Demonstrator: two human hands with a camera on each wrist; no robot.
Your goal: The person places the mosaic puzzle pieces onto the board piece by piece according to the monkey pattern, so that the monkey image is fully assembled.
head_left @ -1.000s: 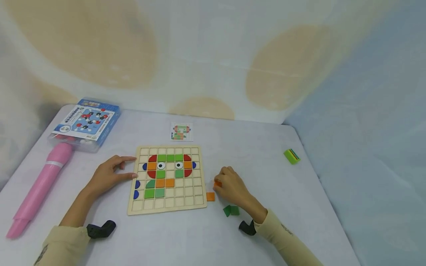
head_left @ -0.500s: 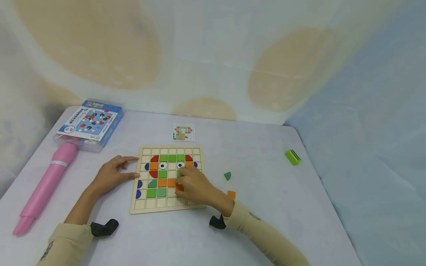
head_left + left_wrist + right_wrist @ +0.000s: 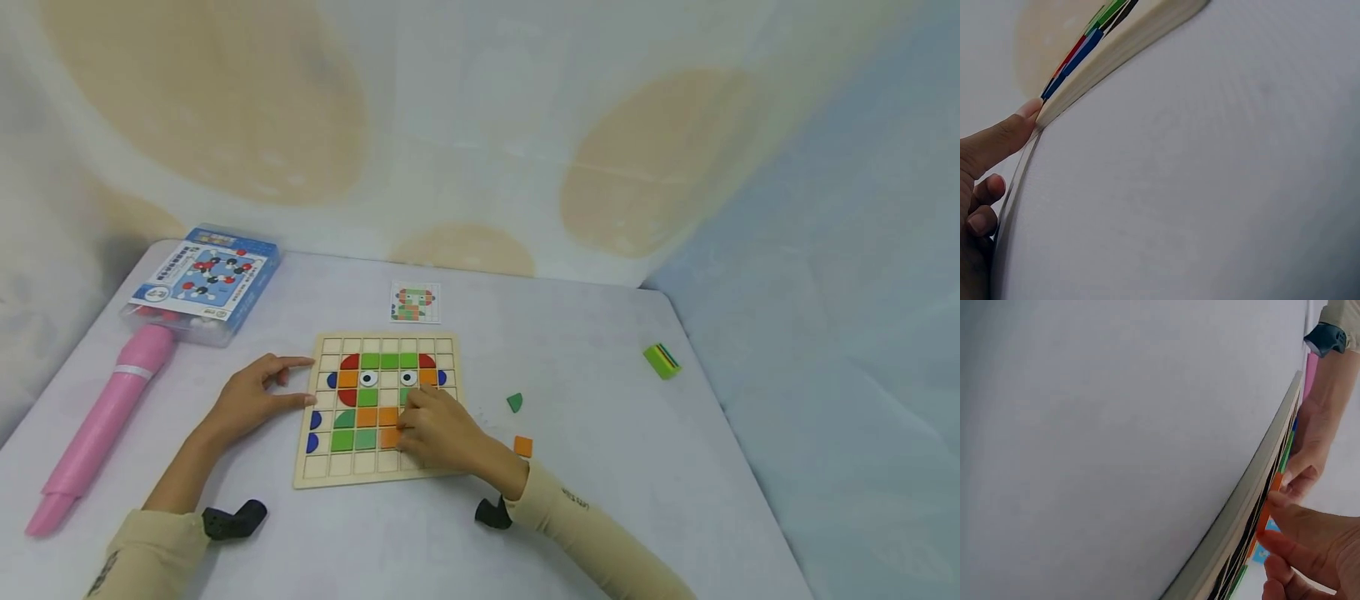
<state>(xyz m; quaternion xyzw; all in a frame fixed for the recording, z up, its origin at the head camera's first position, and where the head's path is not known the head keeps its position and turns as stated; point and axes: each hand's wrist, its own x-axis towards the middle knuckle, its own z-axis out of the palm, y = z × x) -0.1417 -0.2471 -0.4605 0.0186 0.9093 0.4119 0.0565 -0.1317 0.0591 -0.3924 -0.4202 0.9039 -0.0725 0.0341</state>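
The light wooden grid board point(image 3: 364, 464) lies on the table, with coloured tiles and two eye tiles point(image 3: 368, 378) set in its cells. My left hand point(image 3: 251, 398) rests thumb and forefinger, spread apart, against its left edge; the left wrist view shows the thumb point(image 3: 1002, 140) at the rim. My right hand point(image 3: 442, 429) is over the board's right part, hiding cells there. Its thumb and fingertips pinch an orange square tile point(image 3: 388, 437), lying in a lower cell next to a green one. In the right wrist view, the thumb point(image 3: 1300, 519) is on this orange tile point(image 3: 1264, 519).
Right of the board lie a green quarter-round tile point(image 3: 514, 402) and an orange square tile point(image 3: 523, 447). A printed pattern card point(image 3: 416, 302) is behind the board. A molecule-model box point(image 3: 202, 283) and a pink tube point(image 3: 97, 433) stand left; a small green block point(image 3: 662, 361) lies far right.
My right hand has moved left from the loose tiles onto the board, bringing an orange tile, which is now down in a cell of the lower row. My left hand has stayed at the edge.
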